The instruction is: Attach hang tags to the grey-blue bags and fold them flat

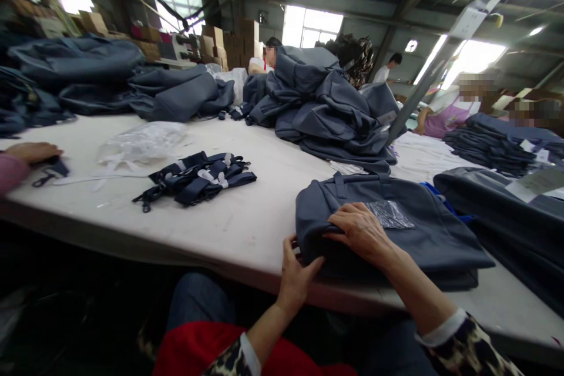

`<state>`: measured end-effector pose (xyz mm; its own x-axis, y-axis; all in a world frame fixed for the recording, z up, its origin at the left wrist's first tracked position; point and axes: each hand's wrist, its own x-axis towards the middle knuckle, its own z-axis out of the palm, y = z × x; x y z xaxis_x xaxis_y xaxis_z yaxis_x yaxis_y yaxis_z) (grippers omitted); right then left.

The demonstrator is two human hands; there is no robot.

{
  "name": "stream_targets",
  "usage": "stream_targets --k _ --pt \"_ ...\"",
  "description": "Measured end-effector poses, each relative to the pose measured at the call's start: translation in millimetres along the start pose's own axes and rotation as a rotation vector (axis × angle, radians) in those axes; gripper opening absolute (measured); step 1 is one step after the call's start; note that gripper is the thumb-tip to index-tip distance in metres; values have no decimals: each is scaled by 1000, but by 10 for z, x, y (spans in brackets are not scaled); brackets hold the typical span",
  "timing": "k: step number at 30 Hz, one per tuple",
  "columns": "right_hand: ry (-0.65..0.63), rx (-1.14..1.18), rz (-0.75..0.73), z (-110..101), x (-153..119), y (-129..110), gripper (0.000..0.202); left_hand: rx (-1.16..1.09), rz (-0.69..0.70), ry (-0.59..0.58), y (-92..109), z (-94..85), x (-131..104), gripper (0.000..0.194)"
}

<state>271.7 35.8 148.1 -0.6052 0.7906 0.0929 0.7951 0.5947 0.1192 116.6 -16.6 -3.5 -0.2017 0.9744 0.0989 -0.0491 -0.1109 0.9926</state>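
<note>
In the head view, a grey-blue bag [432,235] lies along the near edge of the white table [264,223], right of its middle, and both hands are at the bag's left end. The right hand [361,232] comes over the top, its fingers bent and close together; thumb and fingers appear to pinch the bag's edge. The left hand [297,276] cups the lower corner of that end, thumb spread away from the fingers (their tips are partly hidden, so I cannot tell whether they grip). A clear packet [394,215] shows on top of the bag, just beside the back of the right hand.

The step in hand looks like working or straightening that left end. The next move, I judge, calls for firm support at the corner from the left hand while the right one controls the edge.

Farther left on the surface lies a heap of dark straps [200,181], with clear plastic [143,142] beyond it. At the left end, another person's hand [37,153] is by a strap end [56,166]. A pile of bags [326,106] stands toward the far edge.
</note>
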Motion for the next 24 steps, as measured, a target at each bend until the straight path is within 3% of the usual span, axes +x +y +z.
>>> stream_targets --k 3,6,12,16,19,21,24 --pt "2 -21 11 -20 41 0 27 154 231 160 1 -34 -35 55" --pt "11 -31 19 -31 82 -21 27 251 370 127 45 -33 -12 43" --pt "-19 24 11 -56 31 -99 25 265 317 34 167 50 150 18" --pt "-114 333 -5 -153 74 78 31 209 308 -20 155 69 141 8" --pt "-95 518 46 -213 392 325 35 180 346 -11 113 76 72 11" --pt "-41 444 88 -208 711 432 38 171 388 -5 91 78 40 13" --pt "-105 313 38 -80 1147 425 47 171 446 -16 49 52 37 14"
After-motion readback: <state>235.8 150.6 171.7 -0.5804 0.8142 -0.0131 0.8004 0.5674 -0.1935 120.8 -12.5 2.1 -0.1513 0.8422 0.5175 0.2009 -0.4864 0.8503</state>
